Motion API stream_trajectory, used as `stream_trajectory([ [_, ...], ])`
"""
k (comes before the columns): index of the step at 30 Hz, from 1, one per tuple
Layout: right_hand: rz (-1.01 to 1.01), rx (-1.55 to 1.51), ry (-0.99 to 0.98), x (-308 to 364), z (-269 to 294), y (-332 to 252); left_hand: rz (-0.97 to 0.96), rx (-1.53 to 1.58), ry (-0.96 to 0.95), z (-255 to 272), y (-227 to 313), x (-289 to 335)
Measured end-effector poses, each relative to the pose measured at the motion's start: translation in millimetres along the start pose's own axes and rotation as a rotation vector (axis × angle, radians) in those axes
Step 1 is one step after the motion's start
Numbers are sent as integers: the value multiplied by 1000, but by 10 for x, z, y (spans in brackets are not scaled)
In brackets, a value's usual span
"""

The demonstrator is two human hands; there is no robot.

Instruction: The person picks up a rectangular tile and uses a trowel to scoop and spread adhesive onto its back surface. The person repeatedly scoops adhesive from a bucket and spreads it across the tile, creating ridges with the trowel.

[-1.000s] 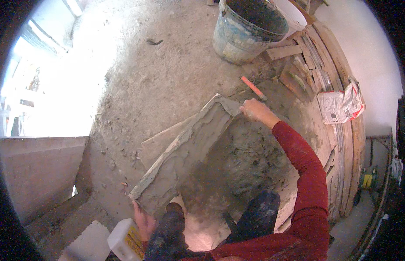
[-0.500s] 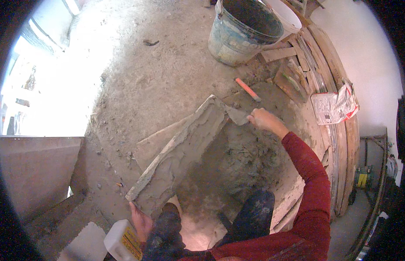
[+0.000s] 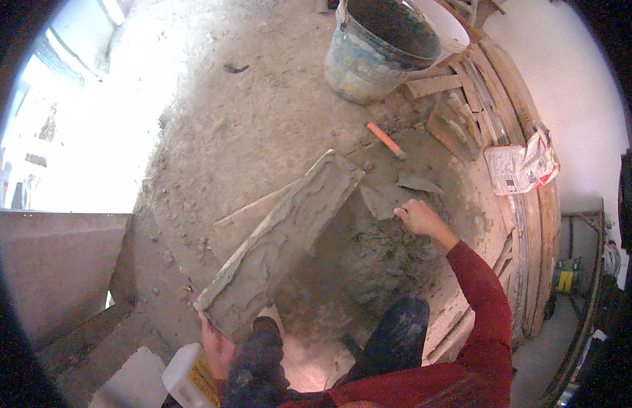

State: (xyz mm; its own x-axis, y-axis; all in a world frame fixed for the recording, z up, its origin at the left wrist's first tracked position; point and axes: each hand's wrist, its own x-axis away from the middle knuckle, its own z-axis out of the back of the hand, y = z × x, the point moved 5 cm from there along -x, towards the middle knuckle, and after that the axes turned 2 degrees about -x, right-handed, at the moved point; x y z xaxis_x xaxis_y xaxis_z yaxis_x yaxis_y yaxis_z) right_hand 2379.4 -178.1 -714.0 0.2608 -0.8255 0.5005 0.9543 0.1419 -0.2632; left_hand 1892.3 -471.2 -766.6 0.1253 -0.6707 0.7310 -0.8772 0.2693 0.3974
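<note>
My right hand [image 3: 425,221] is closed on a trowel, its grey blade [image 3: 378,203] lying just off the upper right corner of a long slab. That slab [image 3: 282,241] is thick with wet grey mortar, ridged along its left side; a pale rim shows there. At the slab's lower end my left hand [image 3: 217,345] grips the edge, with some fingers hidden beneath it. Under the trowel and between my knees spreads a heap of wet mortar [image 3: 387,251]. A small flat piece coated in mortar [image 3: 419,183] lies beyond the blade.
An orange-handled tool [image 3: 386,140] lies past the slab. Behind it stand a stained bucket [image 3: 370,64] and a white one [image 3: 452,27]. Stacked boards [image 3: 533,251] run along the right, with a crumpled bag [image 3: 523,166] on them. A white jug [image 3: 187,374] is near my left forearm.
My right hand has drawn the trowel back toward me, off the slab's upper right corner. The slab has shifted slightly, and mortar now covers that corner more evenly.
</note>
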Motion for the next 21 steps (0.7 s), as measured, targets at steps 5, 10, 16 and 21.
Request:
stream_trajectory([
  [5, -58, -162, 295, 71, -172, -25, -62, -69, 43, -325, 63, 20],
  [10, -86, -186, 56, 380, -525, -254, -114, -97, 16, -203, 191, 51],
  [16, 5, -42, 34, -356, 131, -296, -113, -90, -16, -267, -10, -4],
  [21, -113, -122, -199, -1027, 260, -732, -86, -86, 32, -117, -62, 14],
])
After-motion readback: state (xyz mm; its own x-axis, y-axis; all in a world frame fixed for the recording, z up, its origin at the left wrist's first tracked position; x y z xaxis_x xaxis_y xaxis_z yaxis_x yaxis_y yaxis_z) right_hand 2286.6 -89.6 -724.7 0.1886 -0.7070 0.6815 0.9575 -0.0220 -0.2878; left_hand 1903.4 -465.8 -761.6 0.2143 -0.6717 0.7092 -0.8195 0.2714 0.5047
